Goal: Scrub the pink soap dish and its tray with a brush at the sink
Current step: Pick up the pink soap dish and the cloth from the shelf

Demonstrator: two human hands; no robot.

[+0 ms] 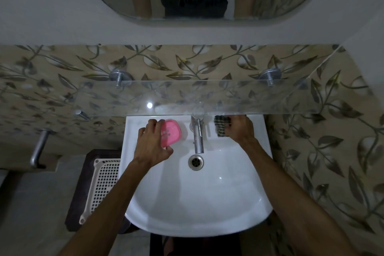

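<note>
Risk of a drop: the pink soap dish [171,131] is held only at its edges, tilted, on the ledge left of the tap [197,134]; a slip is judged likely if it is wet or lifted quickly, and it would fall into the sink [207,203].
Risk of parts separating: the tray may come loose from the dish when lifted; whether it sits inside cannot be told.
Risk of a knock: the glass shelf [207,97] hangs just above the tap, so raised hands could strike it.
Left hand [152,144]: fingers and thumb are curled round the soap dish, gripping it.
Right hand [239,129]: placed right of the tap on a dark checked object [220,123], presumably the scrubbing tool; fingers are curled over it, though how firmly cannot be told.
Soap dish contents: slots are seen in its upper face; no soap is visible.
Sink contents: nothing is seen in the basin; the drain [195,161] lies just in front of the tap.
Basket [102,185]: a white perforated basket stands far left of the tap, below the sink rim; its contents cannot be seen.
</note>
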